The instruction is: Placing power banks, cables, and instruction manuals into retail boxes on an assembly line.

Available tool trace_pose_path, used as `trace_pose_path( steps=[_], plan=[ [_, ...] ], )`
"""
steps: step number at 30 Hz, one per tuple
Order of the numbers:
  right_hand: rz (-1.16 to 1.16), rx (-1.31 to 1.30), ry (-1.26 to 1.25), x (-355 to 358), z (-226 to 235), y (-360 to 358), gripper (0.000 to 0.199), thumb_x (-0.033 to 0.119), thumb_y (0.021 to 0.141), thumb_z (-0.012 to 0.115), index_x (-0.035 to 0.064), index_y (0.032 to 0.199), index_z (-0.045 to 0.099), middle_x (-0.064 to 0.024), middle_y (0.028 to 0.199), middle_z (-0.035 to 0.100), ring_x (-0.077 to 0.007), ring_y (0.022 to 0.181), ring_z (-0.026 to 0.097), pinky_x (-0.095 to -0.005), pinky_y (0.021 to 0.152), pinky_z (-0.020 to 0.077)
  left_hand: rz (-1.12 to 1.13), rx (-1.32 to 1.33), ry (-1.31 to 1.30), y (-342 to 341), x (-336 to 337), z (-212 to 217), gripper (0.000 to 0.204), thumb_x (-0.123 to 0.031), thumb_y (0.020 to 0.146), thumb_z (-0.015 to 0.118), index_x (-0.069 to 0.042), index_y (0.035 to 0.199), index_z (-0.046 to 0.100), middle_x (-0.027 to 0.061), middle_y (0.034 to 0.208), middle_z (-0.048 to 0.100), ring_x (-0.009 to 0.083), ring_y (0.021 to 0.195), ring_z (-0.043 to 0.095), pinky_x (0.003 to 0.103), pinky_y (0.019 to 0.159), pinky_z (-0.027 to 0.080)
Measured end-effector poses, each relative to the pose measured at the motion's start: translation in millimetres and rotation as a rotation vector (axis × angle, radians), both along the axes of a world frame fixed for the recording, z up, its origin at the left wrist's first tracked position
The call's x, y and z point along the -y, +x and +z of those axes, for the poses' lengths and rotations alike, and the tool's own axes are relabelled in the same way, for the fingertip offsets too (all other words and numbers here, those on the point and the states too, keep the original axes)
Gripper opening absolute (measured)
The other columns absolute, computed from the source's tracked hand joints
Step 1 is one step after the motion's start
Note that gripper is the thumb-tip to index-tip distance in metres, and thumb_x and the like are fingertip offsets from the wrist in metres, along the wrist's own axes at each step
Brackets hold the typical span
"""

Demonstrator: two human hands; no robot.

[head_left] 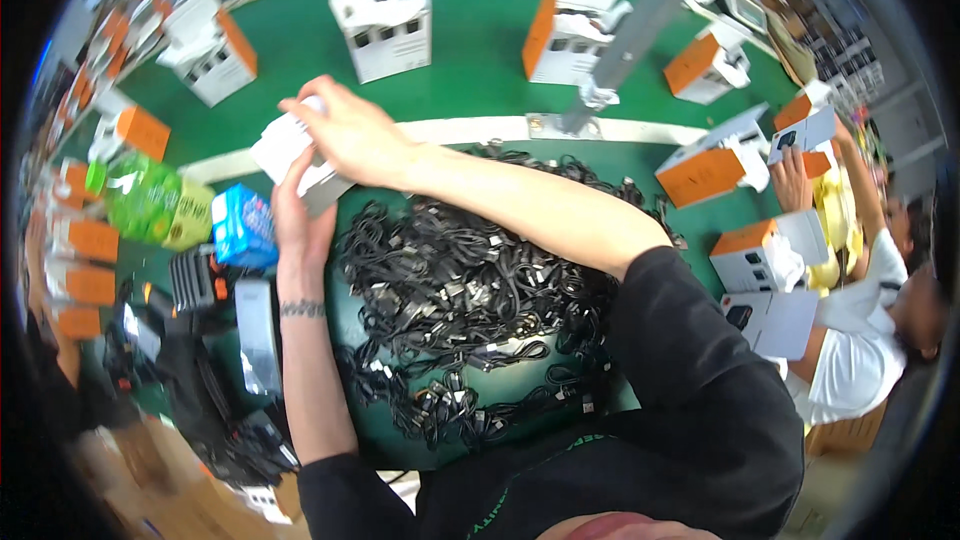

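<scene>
A small white box (283,148) is held up at the left of the cable pile, above the green table. My left hand (300,220) grips it from below, thumb and fingers around its near side. Coming across from the right, my right hand (352,133) is closed over its upper part. Something white shows by the right fingers, but the hand hides what it is. Below my arms lies a large heap of black USB cables (470,280), coiled in small bundles with pale plugs.
Opened white-and-orange boxes (385,35) stand along the far side. A green bottle (150,200), a blue pack (244,227) and a grey box (258,335) are at the left. A metal post (640,35) rises ahead. A co-worker's hand (792,180) holds a box at the right.
</scene>
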State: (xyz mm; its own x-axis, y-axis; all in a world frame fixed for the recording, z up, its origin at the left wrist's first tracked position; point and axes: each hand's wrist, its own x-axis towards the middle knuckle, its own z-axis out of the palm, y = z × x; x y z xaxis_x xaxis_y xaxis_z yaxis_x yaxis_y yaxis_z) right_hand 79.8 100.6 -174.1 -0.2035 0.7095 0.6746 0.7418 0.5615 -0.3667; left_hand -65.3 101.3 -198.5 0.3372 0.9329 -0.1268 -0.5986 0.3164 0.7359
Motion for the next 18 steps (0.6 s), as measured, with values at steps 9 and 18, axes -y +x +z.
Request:
trace_pose_path(
  steps=[9, 18],
  plan=[
    [-0.088, -0.036, 0.057, 3.9, -6.2, 5.7, 0.046, 0.014, 0.077, 0.065, -0.0018, 0.12, 0.058, -0.0203, 0.114, 0.05, -0.0365, 0.103, 0.056, -0.045, 0.084, 0.0495, -0.031, -0.03, -0.063, -7.3, -15.7, -20.9, 0.045, -0.013, 0.091, 0.058, -0.001, 0.134, 0.049, 0.0099, 0.128, 0.059, 0.0219, 0.117, 0.057, 0.038, 0.102, 0.045],
    [-0.037, -0.088, 0.015, 3.8, -3.4, -1.1, 0.034, 0.012, 0.076, 0.066, 0.0021, 0.108, 0.059, -0.0179, 0.111, 0.049, -0.0344, 0.106, 0.053, -0.0452, 0.084, 0.0465, 0.016, -0.11, -0.099, -12.4, -9.9, -8.8, 0.048, -0.016, 0.093, 0.059, 0.003, 0.135, 0.045, 0.012, 0.13, 0.056, 0.0222, 0.119, 0.055, 0.037, 0.105, 0.042]
  ],
)
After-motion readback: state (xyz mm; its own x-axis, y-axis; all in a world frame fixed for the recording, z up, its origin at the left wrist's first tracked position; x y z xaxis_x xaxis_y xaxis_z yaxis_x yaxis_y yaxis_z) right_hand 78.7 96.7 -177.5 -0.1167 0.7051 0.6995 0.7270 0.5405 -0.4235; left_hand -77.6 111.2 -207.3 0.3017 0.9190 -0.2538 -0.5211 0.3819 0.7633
